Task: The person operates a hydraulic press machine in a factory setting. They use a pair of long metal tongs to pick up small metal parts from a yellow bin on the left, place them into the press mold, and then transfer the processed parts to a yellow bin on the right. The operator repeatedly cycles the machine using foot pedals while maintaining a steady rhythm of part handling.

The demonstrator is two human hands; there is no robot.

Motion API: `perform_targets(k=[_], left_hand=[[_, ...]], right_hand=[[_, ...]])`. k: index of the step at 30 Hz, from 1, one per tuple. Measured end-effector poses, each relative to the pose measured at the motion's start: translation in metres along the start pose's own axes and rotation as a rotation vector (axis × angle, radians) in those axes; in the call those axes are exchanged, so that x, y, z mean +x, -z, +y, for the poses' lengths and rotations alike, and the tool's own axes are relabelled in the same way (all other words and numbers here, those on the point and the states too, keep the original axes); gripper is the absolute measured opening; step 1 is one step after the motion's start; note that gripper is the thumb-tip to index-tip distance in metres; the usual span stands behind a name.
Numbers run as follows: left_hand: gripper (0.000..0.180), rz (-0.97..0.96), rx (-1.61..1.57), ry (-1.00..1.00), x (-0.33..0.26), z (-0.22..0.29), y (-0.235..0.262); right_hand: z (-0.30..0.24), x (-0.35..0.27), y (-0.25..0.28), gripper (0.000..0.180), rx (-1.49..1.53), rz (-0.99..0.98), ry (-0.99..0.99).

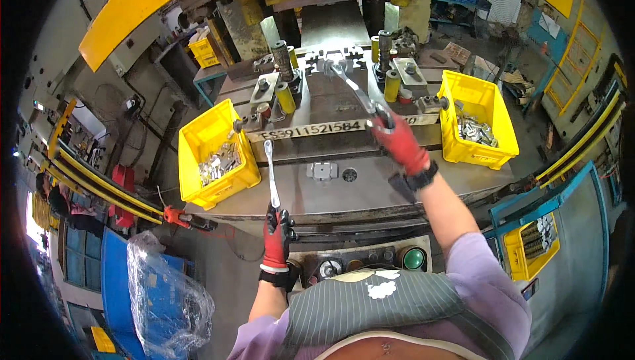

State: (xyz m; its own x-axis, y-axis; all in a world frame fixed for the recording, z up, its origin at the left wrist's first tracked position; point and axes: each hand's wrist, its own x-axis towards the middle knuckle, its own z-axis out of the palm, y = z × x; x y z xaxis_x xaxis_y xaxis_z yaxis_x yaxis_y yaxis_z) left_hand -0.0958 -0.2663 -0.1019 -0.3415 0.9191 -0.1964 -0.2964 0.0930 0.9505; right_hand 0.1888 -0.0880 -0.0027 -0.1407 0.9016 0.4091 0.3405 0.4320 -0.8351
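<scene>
My left hand [278, 236], in a red and black glove, is closed on the lower end of a long silver tool with a rounded head [271, 171]. That tool points up over the front of the press table. My right hand [395, 136], gloved alike, grips a second long silver tool [355, 87], which reaches forward and left into the die. Its far end meets a grey metal part [335, 66] on the die, though the exact contact is hard to see. Another flat metal piece [322, 171] lies on the table between my hands.
A yellow bin [248, 171] of small metal parts stands at the left, another yellow bin [503, 155] at the right. Guide posts [284, 99] flank the die. Below the table edge is a control panel with a green button [414, 259]. A third yellow bin [519, 269] sits lower right.
</scene>
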Motion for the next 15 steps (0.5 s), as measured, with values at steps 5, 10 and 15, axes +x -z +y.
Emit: perform_targets(k=[5, 10, 15], left_hand=[[0.014, -0.091, -0.055, -0.033, 0.006, -0.004, -0.006], [0.015, -0.057, 0.006, -0.052, -0.001, -0.002, -0.006], [0.017, -0.035, 0.011, 0.015, 0.000, -0.018, 0.007]], right_hand=[[0.036, 0.109, 0.015, 0.041, -0.138, -0.068, -0.019], [0.036, 0.161, 0.023, 0.031, -0.180, -0.295, -0.139], [0.025, 0.145, 0.021, 0.017, 0.190, -0.376, -0.456]])
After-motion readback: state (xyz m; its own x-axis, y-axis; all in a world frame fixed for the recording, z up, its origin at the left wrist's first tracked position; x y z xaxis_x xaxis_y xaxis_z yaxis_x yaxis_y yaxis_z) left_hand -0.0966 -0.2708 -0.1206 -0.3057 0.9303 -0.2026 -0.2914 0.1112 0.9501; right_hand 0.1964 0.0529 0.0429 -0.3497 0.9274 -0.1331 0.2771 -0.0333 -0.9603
